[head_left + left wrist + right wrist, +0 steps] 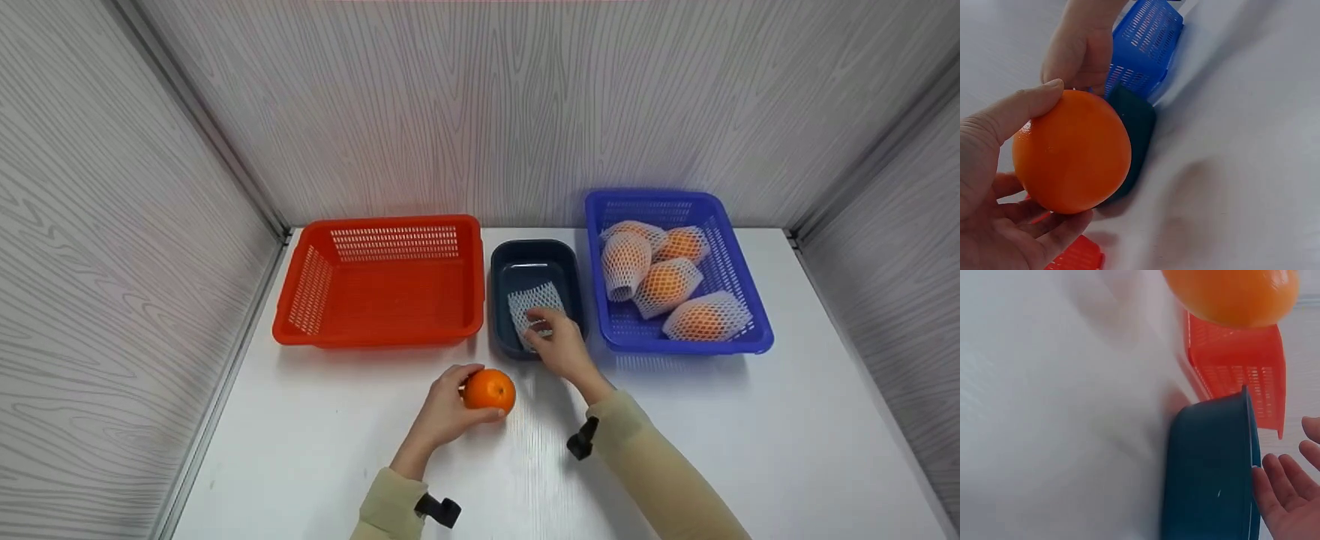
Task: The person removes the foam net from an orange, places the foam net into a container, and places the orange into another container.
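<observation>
My left hand (448, 405) grips a bare orange (490, 392) above the white table, in front of the small dark teal tray (502, 262). In the left wrist view the thumb lies on one side of the orange (1075, 152) and the fingers curl under the other. My right hand (561, 346) is over the near part of the tray, its thumb and fingers apart in the right wrist view. Beneath its fingers a white foam net sleeve (534, 300) lies in the tray; whether they touch it I cannot tell.
At the left stands a red basket (379, 339) with nothing visible inside. A blue basket (686, 347) at the right holds several oranges in white foam nets (666, 285). Grey wood-patterned panels (450, 112) enclose the back and sides.
</observation>
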`<move>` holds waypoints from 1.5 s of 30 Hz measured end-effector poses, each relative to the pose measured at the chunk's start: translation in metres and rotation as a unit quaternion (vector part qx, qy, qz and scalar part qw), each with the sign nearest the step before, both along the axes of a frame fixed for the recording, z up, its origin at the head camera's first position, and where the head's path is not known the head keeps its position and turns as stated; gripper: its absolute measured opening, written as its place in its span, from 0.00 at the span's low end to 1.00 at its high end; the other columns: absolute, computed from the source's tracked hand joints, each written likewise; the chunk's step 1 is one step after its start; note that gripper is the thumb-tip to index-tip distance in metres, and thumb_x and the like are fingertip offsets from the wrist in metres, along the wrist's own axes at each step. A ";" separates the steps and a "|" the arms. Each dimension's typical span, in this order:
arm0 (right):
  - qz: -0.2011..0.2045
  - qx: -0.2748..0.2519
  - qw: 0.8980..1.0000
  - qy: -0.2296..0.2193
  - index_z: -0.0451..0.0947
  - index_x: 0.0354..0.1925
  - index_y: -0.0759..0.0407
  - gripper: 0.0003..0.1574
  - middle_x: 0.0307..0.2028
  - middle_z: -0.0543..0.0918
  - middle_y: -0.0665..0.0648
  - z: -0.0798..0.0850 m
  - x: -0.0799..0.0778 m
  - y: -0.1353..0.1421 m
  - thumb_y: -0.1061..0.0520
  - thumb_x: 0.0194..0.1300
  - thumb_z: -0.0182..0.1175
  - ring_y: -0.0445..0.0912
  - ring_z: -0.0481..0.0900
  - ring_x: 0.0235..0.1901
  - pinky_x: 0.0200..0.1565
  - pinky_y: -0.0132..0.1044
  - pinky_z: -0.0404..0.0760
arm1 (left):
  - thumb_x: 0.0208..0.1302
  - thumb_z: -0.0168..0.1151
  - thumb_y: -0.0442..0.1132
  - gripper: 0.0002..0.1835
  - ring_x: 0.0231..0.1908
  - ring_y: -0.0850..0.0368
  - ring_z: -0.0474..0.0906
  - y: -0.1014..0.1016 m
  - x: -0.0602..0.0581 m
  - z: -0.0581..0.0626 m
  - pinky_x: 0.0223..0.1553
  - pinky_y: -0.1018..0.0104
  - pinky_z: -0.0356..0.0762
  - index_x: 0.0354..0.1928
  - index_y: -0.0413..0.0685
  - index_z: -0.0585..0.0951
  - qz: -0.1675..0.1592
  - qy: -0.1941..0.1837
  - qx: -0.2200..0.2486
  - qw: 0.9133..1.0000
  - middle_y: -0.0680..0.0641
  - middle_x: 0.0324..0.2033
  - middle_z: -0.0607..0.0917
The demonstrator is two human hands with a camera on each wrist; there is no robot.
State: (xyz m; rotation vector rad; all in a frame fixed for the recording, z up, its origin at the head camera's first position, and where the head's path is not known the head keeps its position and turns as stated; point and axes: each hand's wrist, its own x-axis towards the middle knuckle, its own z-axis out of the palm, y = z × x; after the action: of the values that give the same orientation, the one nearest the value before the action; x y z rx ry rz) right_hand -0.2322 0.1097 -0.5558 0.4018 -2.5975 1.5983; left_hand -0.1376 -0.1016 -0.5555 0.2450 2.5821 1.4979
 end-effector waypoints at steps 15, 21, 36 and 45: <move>0.065 -0.055 0.996 -0.042 0.74 0.50 0.65 0.19 0.40 0.78 0.58 0.002 0.009 -0.034 0.62 0.59 0.60 0.46 0.78 0.37 0.38 0.35 0.78 | 0.36 0.74 0.56 0.40 0.47 0.57 0.69 -0.035 -0.006 0.035 0.47 0.60 0.71 0.55 0.50 0.73 0.104 0.059 0.019 0.993 0.55 0.48 0.73; 0.074 -0.032 0.996 -0.047 0.73 0.53 0.66 0.21 0.40 0.79 0.56 -0.001 0.007 -0.043 0.62 0.60 0.59 0.44 0.77 0.37 0.40 0.34 0.77 | 0.36 0.74 0.57 0.41 0.47 0.57 0.70 -0.052 -0.011 0.040 0.47 0.61 0.72 0.55 0.50 0.72 0.136 0.055 0.024 0.989 0.54 0.47 0.73; 0.062 -0.006 0.997 -0.051 0.73 0.54 0.63 0.22 0.44 0.78 0.59 0.002 0.004 -0.062 0.61 0.60 0.58 0.47 0.77 0.41 0.44 0.36 0.76 | 0.38 0.71 0.60 0.44 0.48 0.51 0.68 -0.098 -0.042 0.067 0.47 0.53 0.70 0.57 0.45 0.70 0.171 0.084 -0.021 0.981 0.46 0.49 0.73; -0.020 0.001 1.000 -0.019 0.80 0.41 0.61 0.10 0.34 0.81 0.51 0.002 -0.001 -0.076 0.61 0.59 0.60 0.41 0.77 0.33 0.37 0.31 0.76 | 0.41 0.70 0.59 0.45 0.51 0.47 0.66 -0.124 -0.071 0.083 0.50 0.50 0.68 0.61 0.45 0.66 0.187 0.051 -0.061 0.979 0.44 0.54 0.69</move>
State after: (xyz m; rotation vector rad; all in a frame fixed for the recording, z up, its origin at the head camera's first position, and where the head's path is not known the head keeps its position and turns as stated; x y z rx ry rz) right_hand -0.2329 0.0340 -0.5538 0.3205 -2.6178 1.6049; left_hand -0.2085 -0.2258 -0.4721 -0.1943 2.9141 1.4545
